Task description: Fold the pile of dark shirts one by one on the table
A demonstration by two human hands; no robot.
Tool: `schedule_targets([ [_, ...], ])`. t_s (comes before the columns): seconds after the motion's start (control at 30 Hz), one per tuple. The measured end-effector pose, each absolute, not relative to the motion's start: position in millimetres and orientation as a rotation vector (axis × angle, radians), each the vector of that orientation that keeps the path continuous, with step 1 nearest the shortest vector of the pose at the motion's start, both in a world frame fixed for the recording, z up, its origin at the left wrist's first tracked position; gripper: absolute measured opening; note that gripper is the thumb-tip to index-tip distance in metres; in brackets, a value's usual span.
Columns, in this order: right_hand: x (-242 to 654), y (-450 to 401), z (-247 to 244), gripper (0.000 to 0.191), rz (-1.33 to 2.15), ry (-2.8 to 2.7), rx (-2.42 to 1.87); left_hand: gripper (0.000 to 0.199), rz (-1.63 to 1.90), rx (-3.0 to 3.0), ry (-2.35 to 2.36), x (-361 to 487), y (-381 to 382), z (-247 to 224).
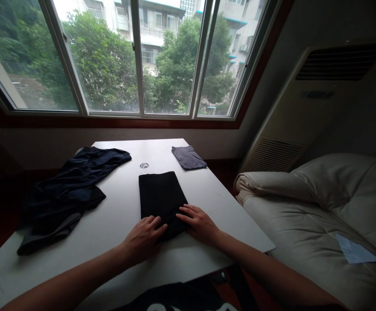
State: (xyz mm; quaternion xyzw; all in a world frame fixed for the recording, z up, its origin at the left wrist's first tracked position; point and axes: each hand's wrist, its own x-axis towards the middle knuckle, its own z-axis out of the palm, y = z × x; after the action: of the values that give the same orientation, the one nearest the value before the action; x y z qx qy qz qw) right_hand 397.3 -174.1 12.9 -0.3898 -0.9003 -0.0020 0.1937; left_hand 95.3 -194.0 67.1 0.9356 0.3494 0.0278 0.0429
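A black garment [162,194], folded into a flat rectangle, lies on the white table [116,224] right in front of me. At its near left corner rests my left hand [145,233], fingers bent over the fabric and thumb apart, not closed round it. My right hand [200,222] lies against the right edge, with its fingers stretched out over the cloth; its thumb is hidden. Both hands are touching the garment. The underside of the cloth beneath my hands cannot be seen.
Loose dark navy clothing [74,181] is heaped along the table's left side. A folded grey cloth [189,157] lies at the far right corner, and a round dark mark [144,166] shows near the back. A beige sofa [291,216] stands to the right, below an air conditioner [304,108].
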Motion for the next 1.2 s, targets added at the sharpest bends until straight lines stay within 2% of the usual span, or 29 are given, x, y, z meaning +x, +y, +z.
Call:
schedule_targets([
  [0.23, 381, -166, 20, 0.062, -0.05, -2.621, -0.943, 0.04, 0.014, 2.878, 1.12, 104, -197, 72],
  [0.47, 366, -169, 20, 0.043, -0.026, -2.644, -0.819, 0.026, 0.091, 2.835, 1.107, 97, -191, 70],
  [0.67, 353, -156, 35, 0.03, 0.122, -2.56, -1.026, 0.038, 0.13, 2.805, 1.101, 85, -190, 77],
  [0.77, 351, -150, 44, 0.026, 0.192, -2.513, -1.099, 0.034, 0.188, 2.739, 1.163, 71, -184, 73],
  [1.0, 368, -147, 49, 0.041, 0.145, -2.665, -0.868, 0.022, 0.377, 2.5, 1.203, 55, -157, 78],
  [1.2, 394, -147, 58, 0.04, 0.325, -2.464, -1.071, 0.025, 0.544, 2.269, 1.047, 61, -145, 97],
])
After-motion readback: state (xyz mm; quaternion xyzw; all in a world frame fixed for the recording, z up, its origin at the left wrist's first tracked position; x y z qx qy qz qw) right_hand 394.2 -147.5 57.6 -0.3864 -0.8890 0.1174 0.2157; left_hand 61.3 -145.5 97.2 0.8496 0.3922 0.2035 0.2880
